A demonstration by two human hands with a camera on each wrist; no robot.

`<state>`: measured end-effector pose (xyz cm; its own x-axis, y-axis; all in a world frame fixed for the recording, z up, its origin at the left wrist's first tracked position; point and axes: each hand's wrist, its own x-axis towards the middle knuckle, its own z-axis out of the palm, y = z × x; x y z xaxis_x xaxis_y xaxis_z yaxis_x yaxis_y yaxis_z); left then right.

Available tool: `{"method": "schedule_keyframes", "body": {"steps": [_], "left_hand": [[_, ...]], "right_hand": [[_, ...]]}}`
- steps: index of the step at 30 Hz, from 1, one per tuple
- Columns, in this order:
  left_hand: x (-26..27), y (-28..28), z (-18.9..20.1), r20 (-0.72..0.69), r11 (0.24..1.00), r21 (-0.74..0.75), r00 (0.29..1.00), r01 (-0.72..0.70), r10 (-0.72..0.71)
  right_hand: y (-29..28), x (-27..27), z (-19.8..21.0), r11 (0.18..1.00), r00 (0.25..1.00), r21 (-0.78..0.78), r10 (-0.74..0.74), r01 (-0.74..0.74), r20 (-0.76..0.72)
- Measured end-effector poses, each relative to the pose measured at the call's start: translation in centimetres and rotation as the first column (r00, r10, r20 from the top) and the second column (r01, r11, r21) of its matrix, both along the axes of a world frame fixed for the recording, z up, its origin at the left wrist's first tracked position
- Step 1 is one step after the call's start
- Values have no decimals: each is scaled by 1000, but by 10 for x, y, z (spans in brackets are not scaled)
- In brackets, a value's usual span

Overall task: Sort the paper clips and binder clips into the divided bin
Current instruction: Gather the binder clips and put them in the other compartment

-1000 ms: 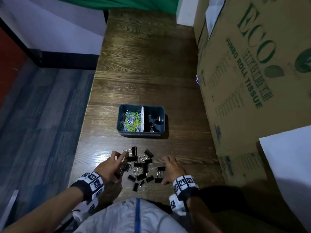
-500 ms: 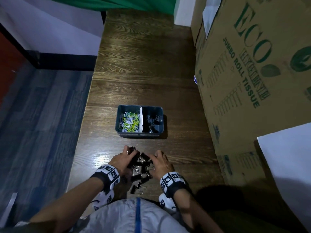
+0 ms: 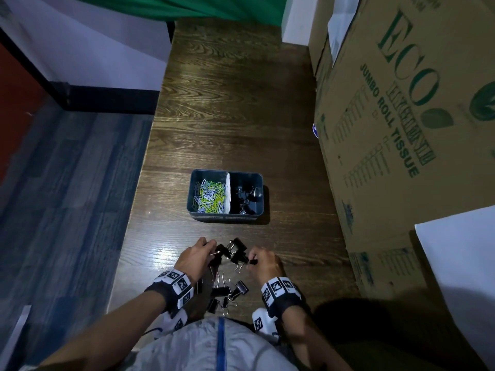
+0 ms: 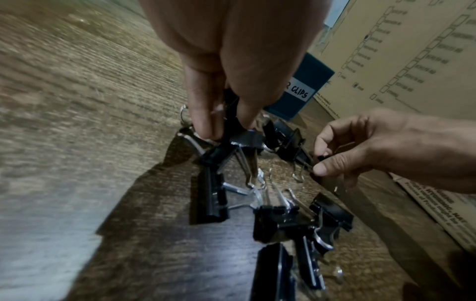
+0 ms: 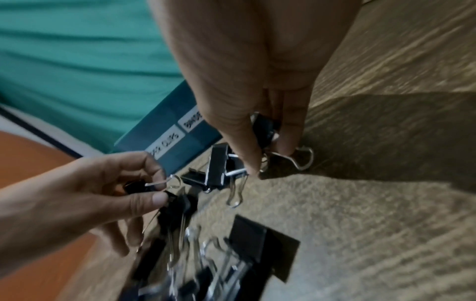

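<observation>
A blue divided bin (image 3: pixel 257 210) stands on the wooden table, with coloured paper clips (image 3: pixel 210 195) in its left half and black binder clips (image 3: pixel 245 196) in its right half. Nearer me, both hands are lifted a little off the table with binder clips. My left hand (image 3: pixel 199 257) pinches black binder clips (image 4: pixel 231 130) between thumb and fingers. My right hand (image 3: pixel 261 261) pinches a black binder clip (image 5: pixel 265 130). More binder clips (image 3: pixel 227 290) lie loose on the table between my wrists.
A large cardboard box (image 3: pixel 401 129) printed ECO stands along the right side of the table. The table's left edge (image 3: pixel 139 183) drops to a grey floor. White paper (image 3: pixel 460 263) covers the near right corner.
Both hands closed in from the sides of the pile, gathered binder clips and rose slightly toward the bin. Fewer clips lie spread on the table.
</observation>
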<state>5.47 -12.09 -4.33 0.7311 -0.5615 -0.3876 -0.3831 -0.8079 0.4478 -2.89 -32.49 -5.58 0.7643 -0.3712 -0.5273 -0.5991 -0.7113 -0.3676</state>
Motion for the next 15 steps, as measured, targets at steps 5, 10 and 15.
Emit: {"method": "schedule_keyframes", "body": {"steps": [5, 10, 15], "left_hand": [[2, -12, 19, 72, 990, -132, 996, 53, -44], [24, -49, 60, 182, 953, -288, 982, 97, -45], [61, -92, 92, 207, 898, -437, 977, 48, 48]], "right_hand": [[-11, -3, 5, 999, 999, 5, -51, 51, -5], [-19, 2, 26, 992, 993, 36, -118, 119, -16], [-26, 16, 50, 985, 987, 99, -146, 138, 74]]}}
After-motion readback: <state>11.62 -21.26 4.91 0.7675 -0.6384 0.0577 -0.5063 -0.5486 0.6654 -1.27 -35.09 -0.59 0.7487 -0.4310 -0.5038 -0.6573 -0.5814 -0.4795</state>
